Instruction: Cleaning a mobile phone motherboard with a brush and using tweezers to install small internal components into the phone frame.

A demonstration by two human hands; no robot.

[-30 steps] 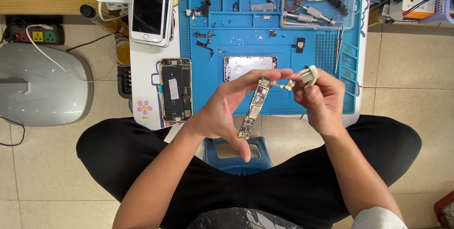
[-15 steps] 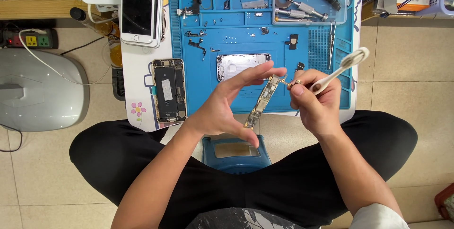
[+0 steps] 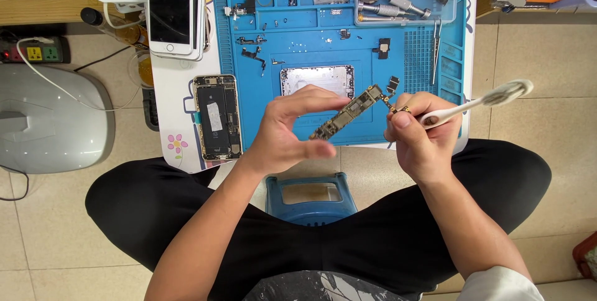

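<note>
Blue mat (image 3: 298, 52) | clear tray (image 3: 451, 2): screwdrivers (image 3: 398, 2) | left hand (image 3: 283, 130) grips circuit board (image 3: 348, 111) | right hand (image 3: 423, 136) grips toothbrush (image 3: 479, 103)

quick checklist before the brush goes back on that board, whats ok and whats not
1. Board held firmly: the left hand pinches the logic board by its lower end, ok.
2. Brush in grip: the right hand holds the white brush, ok.
3. Bristles facing the board: they point away to the right, not ok.
4. Board over the blue mat: ok.
5. Loose parts lie scattered on the mat under the board, not ok.
6. Board surface clean: cannot tell.
</note>
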